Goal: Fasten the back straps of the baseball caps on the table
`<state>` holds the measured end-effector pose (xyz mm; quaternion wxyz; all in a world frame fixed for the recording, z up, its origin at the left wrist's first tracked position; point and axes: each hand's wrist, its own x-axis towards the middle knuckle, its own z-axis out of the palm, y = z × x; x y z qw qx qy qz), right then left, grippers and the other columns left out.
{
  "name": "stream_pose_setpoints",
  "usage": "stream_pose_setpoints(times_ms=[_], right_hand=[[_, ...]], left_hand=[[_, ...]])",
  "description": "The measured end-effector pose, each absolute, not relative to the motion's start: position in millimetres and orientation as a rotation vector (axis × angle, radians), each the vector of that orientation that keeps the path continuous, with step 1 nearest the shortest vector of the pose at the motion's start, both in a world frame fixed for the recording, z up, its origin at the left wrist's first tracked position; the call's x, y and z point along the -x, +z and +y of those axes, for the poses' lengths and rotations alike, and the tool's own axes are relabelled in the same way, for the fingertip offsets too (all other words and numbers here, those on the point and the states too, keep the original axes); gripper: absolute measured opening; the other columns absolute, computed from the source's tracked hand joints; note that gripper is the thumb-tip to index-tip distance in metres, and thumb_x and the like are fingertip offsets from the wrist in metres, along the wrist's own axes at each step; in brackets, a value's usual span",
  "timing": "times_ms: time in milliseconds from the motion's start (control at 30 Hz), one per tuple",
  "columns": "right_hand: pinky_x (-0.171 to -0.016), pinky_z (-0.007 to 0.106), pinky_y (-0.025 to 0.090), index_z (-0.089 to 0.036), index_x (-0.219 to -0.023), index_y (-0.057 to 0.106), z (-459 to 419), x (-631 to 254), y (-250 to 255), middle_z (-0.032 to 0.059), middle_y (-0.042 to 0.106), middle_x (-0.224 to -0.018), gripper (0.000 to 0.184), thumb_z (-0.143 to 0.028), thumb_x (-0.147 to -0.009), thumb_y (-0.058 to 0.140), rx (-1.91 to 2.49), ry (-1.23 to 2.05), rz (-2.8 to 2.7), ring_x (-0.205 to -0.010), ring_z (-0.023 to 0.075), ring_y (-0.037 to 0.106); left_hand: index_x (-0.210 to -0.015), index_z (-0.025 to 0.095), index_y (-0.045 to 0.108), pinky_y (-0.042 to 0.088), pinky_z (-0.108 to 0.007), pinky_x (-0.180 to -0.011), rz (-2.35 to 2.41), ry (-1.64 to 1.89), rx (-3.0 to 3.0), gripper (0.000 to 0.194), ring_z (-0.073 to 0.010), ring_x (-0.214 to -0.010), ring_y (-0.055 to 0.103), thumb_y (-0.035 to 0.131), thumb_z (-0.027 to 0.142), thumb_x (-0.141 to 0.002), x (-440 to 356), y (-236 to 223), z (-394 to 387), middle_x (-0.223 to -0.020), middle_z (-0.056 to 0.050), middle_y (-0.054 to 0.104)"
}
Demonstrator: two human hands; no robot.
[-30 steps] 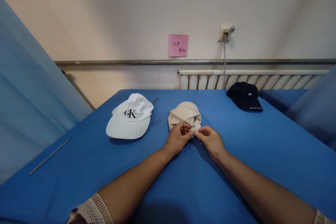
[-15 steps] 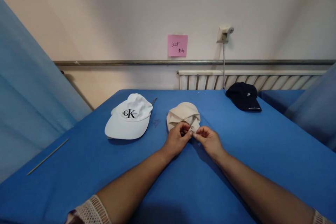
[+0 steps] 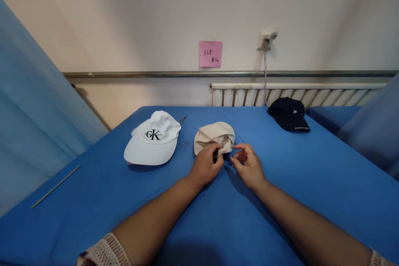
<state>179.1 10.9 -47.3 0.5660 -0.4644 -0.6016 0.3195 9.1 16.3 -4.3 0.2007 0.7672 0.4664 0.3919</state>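
A crumpled beige cap [image 3: 215,132] lies in the middle of the blue-covered table [image 3: 199,212], its near edge raised. My left hand [image 3: 206,163] grips that edge between thumb and fingers. Just right of the cap is my right hand [image 3: 247,164], its thumb and fingers apart with nothing between them. To the left rests a white cap [image 3: 156,137] with black lettering, brim toward me. A dark navy cap [image 3: 289,114] with small white marks sits at the far right.
On the left of the table lies a thin stick [image 3: 56,186]. Blue curtains [image 3: 37,112] hang at both sides. Behind the table are a radiator [image 3: 243,96], a metal pipe [image 3: 156,74], a pink note [image 3: 210,54] and a socket [image 3: 265,41] with a cord.
My right hand has let go of the beige cap's edge, its fingers spreading apart. The left hand, still gripping, has shifted slightly left with the cap.
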Motion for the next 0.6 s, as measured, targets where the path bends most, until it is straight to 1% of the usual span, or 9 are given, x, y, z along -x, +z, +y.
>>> stream_pose_setpoints(times_ms=[67,100,200,300,433,500,600], right_hand=[[-0.076,0.035,0.050,-0.022,-0.110,0.059,11,-182,-42,0.0097,0.059,-0.115,0.036,-0.026,-0.075,0.066,1.071,0.570,-1.567,-0.092,0.0215,0.060],[-0.081,0.038,0.049,-0.023,-0.111,0.058,11,-183,-40,0.0101,0.058,-0.118,0.036,-0.025,-0.075,0.065,1.061,0.495,-1.635,-0.100,0.0237,0.058],[-0.092,0.043,0.045,-0.023,-0.111,0.058,11,-186,-33,0.0102,0.059,-0.116,0.032,-0.022,-0.079,0.061,1.036,0.323,-1.760,-0.111,0.0266,0.053],[-0.096,0.043,0.041,-0.023,-0.108,0.060,11,-189,-29,0.0092,0.063,-0.113,0.025,-0.020,-0.083,0.056,0.993,0.215,-1.850,-0.109,0.0256,0.054],[-0.092,0.041,0.040,-0.025,-0.103,0.064,13,-193,-27,0.0063,0.068,-0.104,0.019,-0.023,-0.087,0.054,1.019,0.239,-1.904,-0.104,0.0252,0.056],[-0.088,0.040,0.041,-0.026,-0.098,0.067,14,-193,-28,0.0051,0.069,-0.096,0.016,-0.027,-0.087,0.055,1.067,0.336,-1.859,-0.098,0.0249,0.058],[-0.075,0.034,0.044,-0.024,-0.086,0.067,16,-192,-31,0.0027,0.067,-0.080,0.017,-0.036,-0.087,0.054,1.082,0.653,-1.723,-0.079,0.0207,0.059]], left_hand=[[-0.107,0.020,0.064,0.046,-0.034,-0.087,1.271,1.101,-2.173,0.028,-0.0213,-0.091,0.062,0.054,0.017,-0.081,-8,-1,15,-0.099,-0.007,0.069],[-0.106,0.020,0.064,0.046,-0.034,-0.088,1.248,1.104,-2.180,0.027,-0.0214,-0.092,0.062,0.053,0.017,-0.081,-9,1,13,-0.100,-0.007,0.069],[-0.106,0.021,0.066,0.045,-0.034,-0.089,1.155,1.072,-2.187,0.025,-0.0217,-0.095,0.062,0.051,0.020,-0.085,-11,6,8,-0.101,-0.007,0.069],[-0.107,0.022,0.066,0.045,-0.033,-0.090,1.076,1.006,-2.205,0.026,-0.0212,-0.097,0.061,0.049,0.024,-0.088,-12,11,4,-0.102,-0.007,0.069],[-0.105,0.022,0.067,0.045,-0.031,-0.085,1.121,0.992,-2.212,0.024,-0.0199,-0.089,0.062,0.051,0.028,-0.089,-7,15,8,-0.097,-0.006,0.070],[-0.099,0.022,0.069,0.046,-0.029,-0.079,1.158,0.998,-2.171,0.022,-0.0191,-0.083,0.062,0.052,0.031,-0.088,-3,17,12,-0.091,-0.004,0.070],[-0.094,0.020,0.069,0.046,-0.027,-0.073,1.167,0.978,-2.076,0.022,-0.0177,-0.077,0.061,0.053,0.034,-0.087,-1,18,15,-0.084,-0.003,0.070]])
